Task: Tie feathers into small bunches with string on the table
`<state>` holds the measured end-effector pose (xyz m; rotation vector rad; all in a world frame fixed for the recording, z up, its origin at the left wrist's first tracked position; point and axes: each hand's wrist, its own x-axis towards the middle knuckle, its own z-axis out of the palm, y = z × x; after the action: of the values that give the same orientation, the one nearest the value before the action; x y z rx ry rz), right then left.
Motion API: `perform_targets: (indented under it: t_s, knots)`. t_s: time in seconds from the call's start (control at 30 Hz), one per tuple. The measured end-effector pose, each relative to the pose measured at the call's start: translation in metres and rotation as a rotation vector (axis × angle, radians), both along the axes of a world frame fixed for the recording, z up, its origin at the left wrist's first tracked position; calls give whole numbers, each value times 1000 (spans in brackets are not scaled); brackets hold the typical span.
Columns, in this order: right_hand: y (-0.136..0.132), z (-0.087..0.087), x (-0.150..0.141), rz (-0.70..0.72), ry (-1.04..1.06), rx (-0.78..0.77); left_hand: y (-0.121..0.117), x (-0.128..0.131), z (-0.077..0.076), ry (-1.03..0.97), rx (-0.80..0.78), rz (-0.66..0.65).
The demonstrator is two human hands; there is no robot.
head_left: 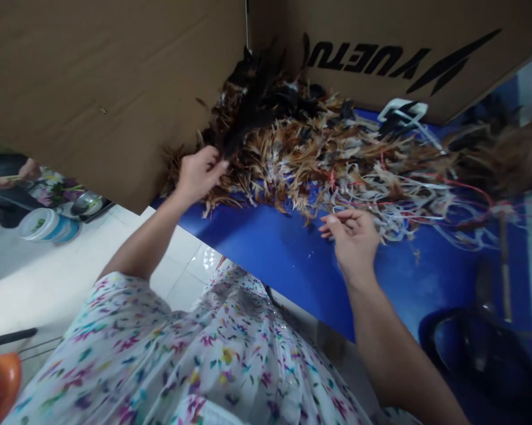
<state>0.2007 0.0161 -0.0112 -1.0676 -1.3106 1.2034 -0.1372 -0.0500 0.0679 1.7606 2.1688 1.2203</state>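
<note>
A long heap of brown and black feathers [288, 147] lies along the blue tabletop [266, 227]. My left hand [202, 172] is at its left end, thumb and fingers pinched on the base of a dark feather bunch [248, 109] that fans up and away, blurred by motion. Near the front edge of the heap, my right hand [354, 236] is palm-up with loosely bent fingers slightly apart, and I see nothing in it. Beside its fingertips, white and red strips [407, 200] tangle among the feathers.
Tall cardboard [93, 88] stands at the left, and a printed carton [381, 29] at the back. A white plastic frame [403, 112] rests on the heap. Front right is a black object [473, 348]. On the floor stands a bucket [49, 224], near another person's hands [27, 170].
</note>
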Motion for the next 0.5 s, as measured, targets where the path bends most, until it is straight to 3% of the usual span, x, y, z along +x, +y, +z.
perform_targets:
  t_s: [0.1, 0.2, 0.33, 0.4, 0.5]
  knots:
    - [-1, -5, -2, 53, -58, -16, -5, -74, 6, 68, -5, 103]
    - [-1, -11, -3, 101, -119, -35, 8, -125, 11, 155, -40, 143]
    - [1, -18, -1, 123, -203, -23, 48, -155, 9, 208, -123, 194]
    - [3, -20, 0, 112, -227, -8, 70, -164, 1, 220, -78, 206]
    - [5, -21, 2, 91, -241, 4, 97, -176, -13, 272, 23, 120]
